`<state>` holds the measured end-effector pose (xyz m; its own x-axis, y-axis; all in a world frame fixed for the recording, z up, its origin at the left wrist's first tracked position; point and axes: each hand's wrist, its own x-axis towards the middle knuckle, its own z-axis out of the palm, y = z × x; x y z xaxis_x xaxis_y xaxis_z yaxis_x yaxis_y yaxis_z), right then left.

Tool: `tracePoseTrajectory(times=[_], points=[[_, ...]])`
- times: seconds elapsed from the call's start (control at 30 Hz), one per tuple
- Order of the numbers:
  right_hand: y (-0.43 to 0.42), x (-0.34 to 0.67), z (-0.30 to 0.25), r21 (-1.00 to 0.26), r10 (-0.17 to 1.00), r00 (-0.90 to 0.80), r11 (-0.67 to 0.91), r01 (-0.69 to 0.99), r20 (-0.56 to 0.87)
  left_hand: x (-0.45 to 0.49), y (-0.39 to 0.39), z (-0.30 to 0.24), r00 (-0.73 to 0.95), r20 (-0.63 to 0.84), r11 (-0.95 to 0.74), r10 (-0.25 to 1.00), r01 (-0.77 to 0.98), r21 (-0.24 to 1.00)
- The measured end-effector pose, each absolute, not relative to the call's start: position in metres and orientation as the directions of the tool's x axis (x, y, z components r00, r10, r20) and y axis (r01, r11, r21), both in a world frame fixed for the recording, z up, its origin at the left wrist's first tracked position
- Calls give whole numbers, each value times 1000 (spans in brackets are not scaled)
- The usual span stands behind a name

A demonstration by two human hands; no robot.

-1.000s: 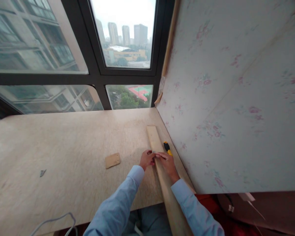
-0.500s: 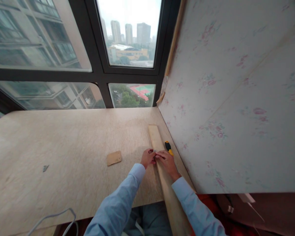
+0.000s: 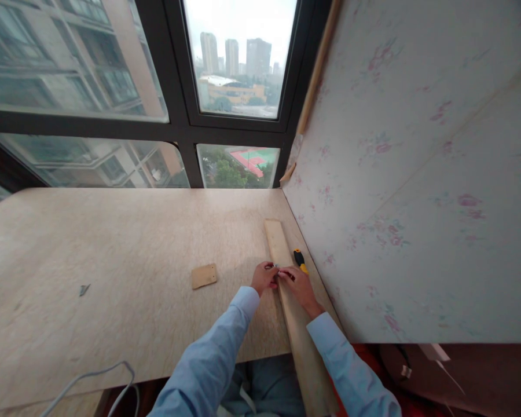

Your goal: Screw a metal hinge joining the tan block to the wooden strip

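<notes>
Over a long wooden board (image 3: 278, 242), both my hands meet with their fingertips close together. My left hand (image 3: 264, 277) is closed at the board's left edge, pinching a small shiny metal piece (image 3: 275, 266) whose kind is too small to make out. Fingers bent and pressed together, my right hand (image 3: 298, 285) works against the same spot from above the board; whatever lies between its fingertips is hidden. Just beyond the right hand lies a tool with a black and yellow handle (image 3: 299, 258), its far part covered by the hand.
A thin brown square plate (image 3: 204, 276) with small holes lies left of my hands. Farther left is a small grey metal piece (image 3: 84, 289). A pale cable (image 3: 108, 369) loops over the front edge. The flowered wall (image 3: 382, 231) borders the right side, windows the back.
The view has shifted slightly, so everything sits a little differently in the picture. My hands stay together at the same place on the board, with only slight finger movement.
</notes>
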<state>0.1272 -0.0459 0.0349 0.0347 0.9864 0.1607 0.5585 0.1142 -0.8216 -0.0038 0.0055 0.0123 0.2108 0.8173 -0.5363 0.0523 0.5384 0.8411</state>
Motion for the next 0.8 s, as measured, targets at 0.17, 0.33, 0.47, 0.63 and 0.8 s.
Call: tracePoseTrajectory(times=[0.17, 0.33, 0.47, 0.63, 0.8], points=[[-47, 131, 42, -793, 985, 74, 81, 603, 157, -3, 5, 15, 206, -543, 545, 814, 53, 837], [-46, 157, 39, -769, 958, 231, -18, 639, 170, -3, 4, 16, 212, -546, 550, 811, 43, 834], [-40, 177, 30, -762, 935, 333, -126, 636, 123, -3, 5, 15, 224, -543, 550, 809, 32, 834], [-29, 186, 26, -814, 922, 387, -225, 536, -1, -3, 5, 11, 218, -535, 541, 816, 36, 840], [-28, 188, 36, -911, 936, 328, -240, 336, -126, -3, 5, 11, 209, -526, 529, 824, 46, 847]])
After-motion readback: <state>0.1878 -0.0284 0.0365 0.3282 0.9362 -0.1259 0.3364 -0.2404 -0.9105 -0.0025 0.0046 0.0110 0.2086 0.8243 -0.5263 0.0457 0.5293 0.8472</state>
